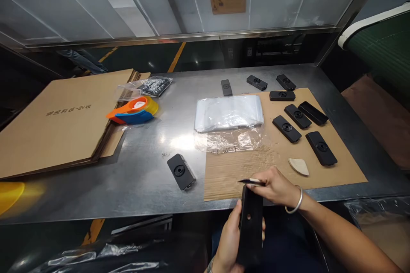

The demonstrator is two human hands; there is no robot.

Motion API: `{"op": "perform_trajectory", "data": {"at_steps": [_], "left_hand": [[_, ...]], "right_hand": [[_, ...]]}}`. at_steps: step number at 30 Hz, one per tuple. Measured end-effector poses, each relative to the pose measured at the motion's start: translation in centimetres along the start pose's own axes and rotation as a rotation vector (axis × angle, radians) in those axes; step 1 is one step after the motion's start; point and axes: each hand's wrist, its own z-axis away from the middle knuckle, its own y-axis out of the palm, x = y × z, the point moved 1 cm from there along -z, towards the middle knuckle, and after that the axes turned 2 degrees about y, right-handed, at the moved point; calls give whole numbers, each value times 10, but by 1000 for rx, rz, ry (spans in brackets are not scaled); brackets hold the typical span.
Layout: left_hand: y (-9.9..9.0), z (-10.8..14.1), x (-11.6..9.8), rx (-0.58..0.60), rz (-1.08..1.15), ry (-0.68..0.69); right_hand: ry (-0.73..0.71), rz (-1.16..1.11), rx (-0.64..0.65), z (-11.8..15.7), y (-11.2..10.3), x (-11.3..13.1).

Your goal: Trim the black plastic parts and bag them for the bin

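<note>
At the table's front edge my left hand (228, 236) is closed around a long black plastic housing (251, 239), tilted, with a small round hole in its face. My right hand (277, 187) pinches a thin dark pointed tool (248, 181) with a pale part near the fingers; its exact kind is unclear. The tool lies across the far end of the housing, and the right fingers rest close to that end. Nearest on the right is a pale wedge-shaped piece (299, 166) on the cardboard sheet (227, 179). To the left lies another black housing (181, 171) with a round recess.
Several black housings (297, 116) lie at the right, one hollow side up (313, 113). Clear plastic bags (229, 113) are stacked mid-table. An orange-and-blue tape dispenser (134, 111) sits beside flat cardboard boxes (64, 123). A bagged dark item (156, 86) lies behind it.
</note>
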Motion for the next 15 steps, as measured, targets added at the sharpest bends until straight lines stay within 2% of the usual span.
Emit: {"op": "perform_trajectory", "data": {"at_steps": [3, 5, 8, 12, 15], "left_hand": [[0, -1, 2, 9, 63, -69], [0, 0, 2, 9, 66, -62], [1, 2, 1, 36, 65, -63], [3, 3, -4, 61, 127, -63], [4, 1, -5, 18, 194, -14]], "right_hand": [[21, -9, 24, 0, 0, 0], [31, 24, 27, 0, 0, -1], [66, 21, -29, -2, 0, -4], [150, -37, -180, 0, 2, -10], [215, -76, -165, 15, 10, -8]]}}
